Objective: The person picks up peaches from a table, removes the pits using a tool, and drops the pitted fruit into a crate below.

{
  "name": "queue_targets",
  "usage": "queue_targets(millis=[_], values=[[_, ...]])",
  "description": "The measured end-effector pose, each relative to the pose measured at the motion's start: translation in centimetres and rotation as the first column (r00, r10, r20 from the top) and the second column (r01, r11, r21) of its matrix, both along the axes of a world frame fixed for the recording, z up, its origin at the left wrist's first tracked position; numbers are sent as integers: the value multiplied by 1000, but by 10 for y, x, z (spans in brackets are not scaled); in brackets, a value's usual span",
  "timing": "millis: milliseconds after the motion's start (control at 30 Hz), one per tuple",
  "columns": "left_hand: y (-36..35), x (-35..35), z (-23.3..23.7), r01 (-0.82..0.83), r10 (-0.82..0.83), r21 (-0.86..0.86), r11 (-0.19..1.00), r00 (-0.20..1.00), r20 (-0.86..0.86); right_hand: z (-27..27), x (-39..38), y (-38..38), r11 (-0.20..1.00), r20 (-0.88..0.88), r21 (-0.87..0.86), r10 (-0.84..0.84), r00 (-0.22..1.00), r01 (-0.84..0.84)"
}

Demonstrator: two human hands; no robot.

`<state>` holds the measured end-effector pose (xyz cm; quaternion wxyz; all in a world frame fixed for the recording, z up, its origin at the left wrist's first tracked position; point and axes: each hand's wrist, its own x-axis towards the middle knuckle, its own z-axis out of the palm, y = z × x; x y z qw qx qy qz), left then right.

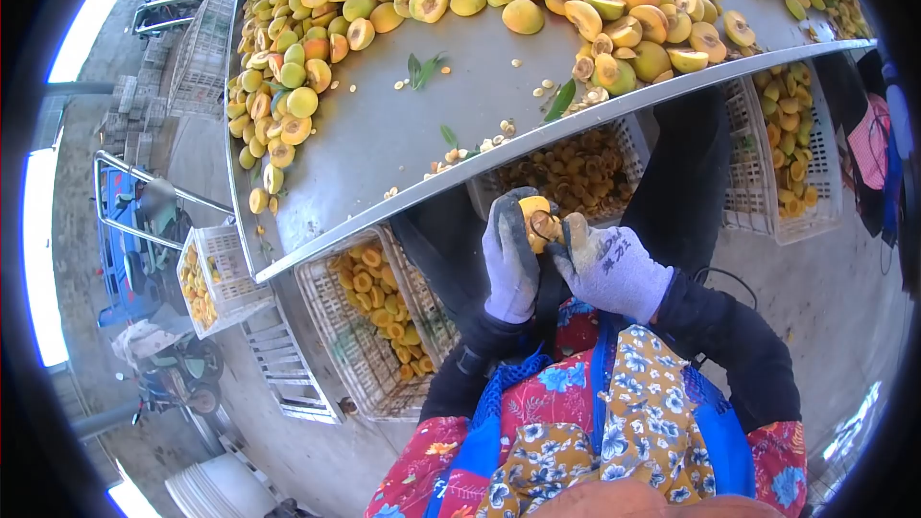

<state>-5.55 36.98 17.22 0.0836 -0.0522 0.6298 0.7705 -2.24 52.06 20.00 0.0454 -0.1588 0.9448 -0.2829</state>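
My left hand (511, 254), in a pale lilac glove with dark dirty fingertips, is closed round a yellow apricot (533, 207). The fruit's cut side shows a brown hollow or pit. My right hand (614, 269), in a matching glove with dark writing on its back, is closed with the thumb up against the fruit; what lies inside its fingers is hidden. Both hands are above my lap, just below the metal table's near edge. On the table (384, 134) lie a large heap of whole and halved apricots (470, 0), loose pale pits (480, 146) and green leaves (560, 101).
Under the table edge stand crates of apricot halves: a left crate (321, 278), a middle crate (628, 144) between my legs, and a right crate (739, 163). Another white crate (225, 297) is further left. Beyond are parked scooters (177, 369) and a blue vehicle (125, 278).
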Motion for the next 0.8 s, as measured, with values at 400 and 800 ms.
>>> queue_targets(millis=[400,800], values=[[5,7,-5,-87,52,-214,973,985,-163,18,-9,5,868,393,-472,50,918,155],[11,4,6,-138,11,-403,905,953,-301,17,-10,7,698,660,-605,169,732,383]])
